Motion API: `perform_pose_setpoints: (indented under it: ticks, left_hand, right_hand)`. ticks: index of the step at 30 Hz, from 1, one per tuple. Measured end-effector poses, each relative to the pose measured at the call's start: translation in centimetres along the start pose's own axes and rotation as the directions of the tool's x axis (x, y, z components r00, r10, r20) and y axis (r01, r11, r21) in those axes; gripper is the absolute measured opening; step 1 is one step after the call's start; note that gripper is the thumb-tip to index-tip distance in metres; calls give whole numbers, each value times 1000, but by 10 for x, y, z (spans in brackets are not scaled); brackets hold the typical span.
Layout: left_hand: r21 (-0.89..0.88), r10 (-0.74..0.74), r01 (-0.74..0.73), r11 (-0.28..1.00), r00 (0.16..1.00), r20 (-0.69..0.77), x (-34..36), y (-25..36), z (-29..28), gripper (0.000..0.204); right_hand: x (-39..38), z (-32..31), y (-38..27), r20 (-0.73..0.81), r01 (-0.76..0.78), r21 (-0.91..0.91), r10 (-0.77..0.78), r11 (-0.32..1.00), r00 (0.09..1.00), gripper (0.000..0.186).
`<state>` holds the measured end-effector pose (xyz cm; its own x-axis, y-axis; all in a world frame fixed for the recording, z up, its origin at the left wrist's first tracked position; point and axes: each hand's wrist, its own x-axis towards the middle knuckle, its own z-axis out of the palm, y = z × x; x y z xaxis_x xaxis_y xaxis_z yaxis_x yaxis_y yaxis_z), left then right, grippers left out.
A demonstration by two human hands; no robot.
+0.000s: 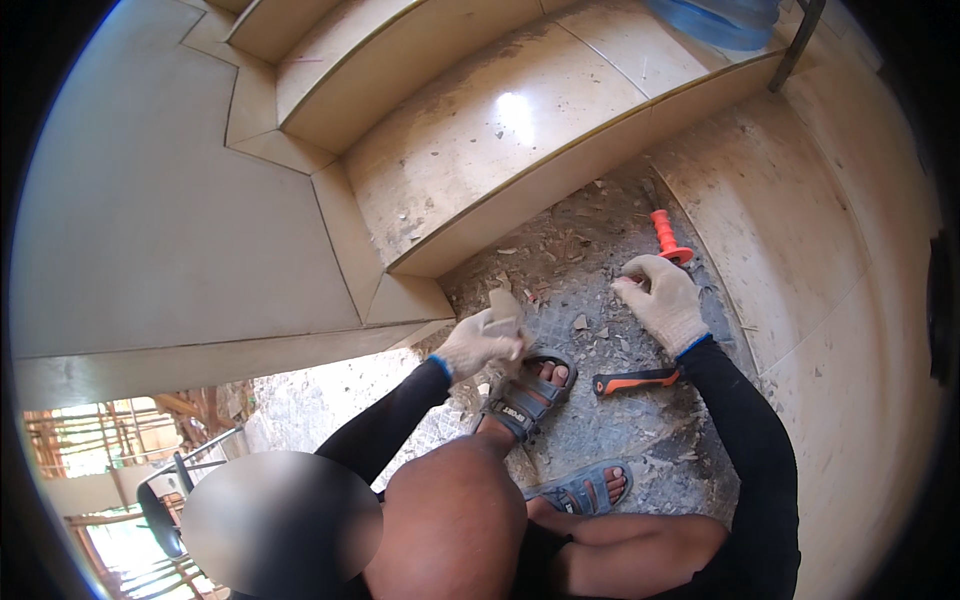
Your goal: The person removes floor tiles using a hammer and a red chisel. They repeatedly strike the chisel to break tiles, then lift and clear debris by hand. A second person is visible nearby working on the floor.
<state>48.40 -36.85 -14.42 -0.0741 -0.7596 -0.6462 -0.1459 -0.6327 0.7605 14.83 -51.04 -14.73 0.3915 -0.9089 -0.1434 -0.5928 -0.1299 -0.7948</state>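
Note:
My left hand (482, 343), in a cream knit glove with a blue cuff, is low over the rubble just above my sandalled foot. Its fingers are bent around a pale piece whose kind I cannot make out. My right hand (664, 303), gloved the same way, hovers farther right with fingers curled toward the thumb; whatever is in them is hidden. Just beyond it lies a chisel (665, 232) with an orange ribbed grip and round guard. A black and orange tool handle (636, 381) rests on the floor between my feet and right forearm; its far end is hidden.
Broken tile chips (581, 322) and dust cover the rough grey floor (640, 420). Beige tiled steps (480, 130) rise ahead, with a blue water jug (725, 22) at the far right. A tiled surface (800, 230) borders the right, a pale wall (190, 220) the left.

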Motion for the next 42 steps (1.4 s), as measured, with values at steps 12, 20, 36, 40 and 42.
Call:
perform_pose_setpoints:
  ticks: [12,20,36,40,42]
  left_hand:
    - [267,-386,562,783,775,-501,-370,-152,-142,50]
    - [109,-720,993,-43,45,-693,-633,-175,-210,55]
    - [627,333,-502,596,865,376,0,72,48,63]
    - [763,572,-631,140,681,458,91,112,101,71]
    - [787,663,-616,-39,573,482,141,124,117,73]
  right_hand:
    - [-19,10,52,-3,-110,-41,110,993,994,29]
    - [-23,-5,73,-244,-74,-27,65,997,968,26]
    - [-100,-9,63,-49,35,-291,-52,956,997,38]
    - [-113,-6,58,106,144,-377,-111,915,988,43]
    - [-123,4,53,162,123,-428,-58,896,985,45]
